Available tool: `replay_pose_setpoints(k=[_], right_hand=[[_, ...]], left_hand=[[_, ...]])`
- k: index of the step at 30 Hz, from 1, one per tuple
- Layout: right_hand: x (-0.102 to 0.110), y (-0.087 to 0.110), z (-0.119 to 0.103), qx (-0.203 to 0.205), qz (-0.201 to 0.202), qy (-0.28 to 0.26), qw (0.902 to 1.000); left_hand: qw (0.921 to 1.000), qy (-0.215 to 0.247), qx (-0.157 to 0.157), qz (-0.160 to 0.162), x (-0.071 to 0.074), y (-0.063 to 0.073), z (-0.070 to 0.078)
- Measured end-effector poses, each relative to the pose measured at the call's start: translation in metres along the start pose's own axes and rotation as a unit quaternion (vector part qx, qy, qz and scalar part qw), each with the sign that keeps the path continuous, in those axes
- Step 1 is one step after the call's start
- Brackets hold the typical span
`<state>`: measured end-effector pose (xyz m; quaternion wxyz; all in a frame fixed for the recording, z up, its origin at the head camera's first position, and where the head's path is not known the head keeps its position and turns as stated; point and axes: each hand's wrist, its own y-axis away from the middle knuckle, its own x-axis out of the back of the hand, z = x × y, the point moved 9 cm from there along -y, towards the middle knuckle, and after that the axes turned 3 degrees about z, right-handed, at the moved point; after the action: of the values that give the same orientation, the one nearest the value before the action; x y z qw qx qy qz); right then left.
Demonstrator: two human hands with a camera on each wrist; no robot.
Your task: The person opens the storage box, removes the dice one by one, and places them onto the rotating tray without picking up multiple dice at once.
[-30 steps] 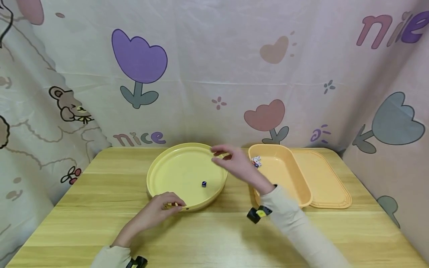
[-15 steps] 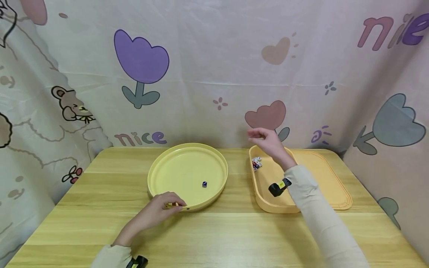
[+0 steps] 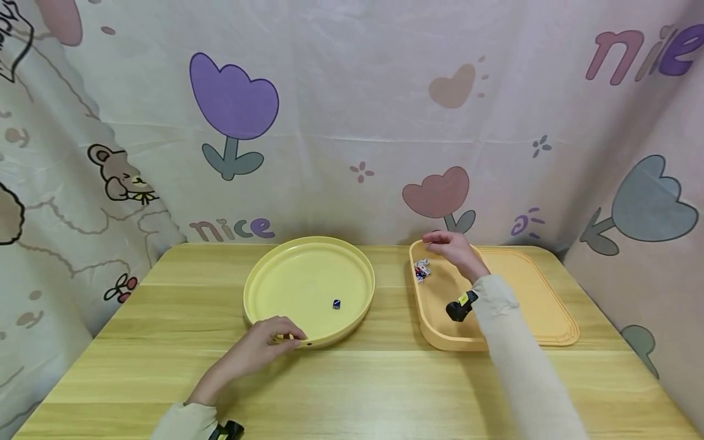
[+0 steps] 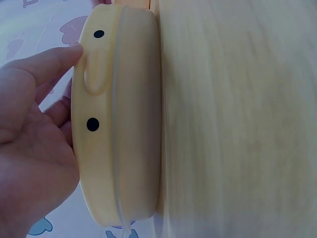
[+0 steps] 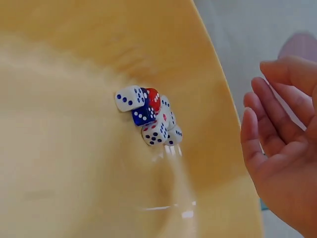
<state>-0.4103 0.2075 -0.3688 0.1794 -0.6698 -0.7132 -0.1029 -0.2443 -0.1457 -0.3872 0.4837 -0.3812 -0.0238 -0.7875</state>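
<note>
My left hand (image 3: 263,346) holds the near rim of a round yellow tray (image 3: 297,287). In the left wrist view the thumb (image 4: 74,52) lies on the rim beside two black dots and a raised oval, with the other fingers behind it. One dark blue die (image 3: 337,304) sits inside the tray. My right hand (image 3: 453,252) hovers over the far end of an orange rectangular bin (image 3: 440,344), fingers loosely bent, holding nothing. Below it, a small pile of white, blue and red dice (image 5: 148,116) lies against the bin's wall, apart from the fingers.
An orange flat lid (image 3: 536,299) lies right of the bin, partly beneath it. Everything stands on a wooden table (image 3: 352,391). Behind the table hangs a patterned curtain (image 3: 330,122), close to the tray and bin.
My right hand has moved from above the tray's right edge rightward to over the bin, then lowered slightly. My left hand stays at the tray's rim, and the blue die stays inside.
</note>
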Motion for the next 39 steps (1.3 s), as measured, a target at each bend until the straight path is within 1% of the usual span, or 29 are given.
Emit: replay_pose_setpoints(k=[4,7,12,16,20,25,28,32,39], right_hand=[[0.002,-0.002,0.012,-0.017,-0.008,-0.023,0.9996],[0.002,-0.001,0.021,-0.034,-0.013,-0.015,0.9992],[-0.002,0.001,0.039,-0.062,-0.033,-0.007,0.9975],[-0.003,0.003,0.05,-0.069,-0.041,0.006,0.9968],[-0.007,0.004,0.056,-0.078,-0.047,0.013,0.9958],[-0.011,0.006,0.065,-0.096,-0.042,-0.016,0.9944],[-0.011,0.007,0.068,-0.093,-0.036,0.0,0.995],[-0.01,0.006,0.069,-0.085,-0.033,0.048,0.9946],[-0.015,0.003,0.07,-0.08,-0.027,0.082,0.993]], left_hand=[[1.0,0.001,0.001,0.001,0.0,0.001,-0.001],[1.0,0.001,0.006,0.001,0.0,0.001,-0.002],[1.0,0.0,0.009,0.001,0.0,0.002,-0.002],[1.0,-0.002,0.009,-0.001,0.001,0.002,-0.003],[0.9998,-0.002,0.018,-0.006,0.002,0.003,-0.003],[0.9999,0.001,0.015,-0.005,0.001,0.002,-0.003],[0.9999,0.002,0.012,-0.003,0.0,0.001,-0.002],[0.9999,0.003,0.015,-0.003,0.0,0.001,-0.002],[0.9999,-0.001,0.015,-0.004,0.002,0.002,-0.003]])
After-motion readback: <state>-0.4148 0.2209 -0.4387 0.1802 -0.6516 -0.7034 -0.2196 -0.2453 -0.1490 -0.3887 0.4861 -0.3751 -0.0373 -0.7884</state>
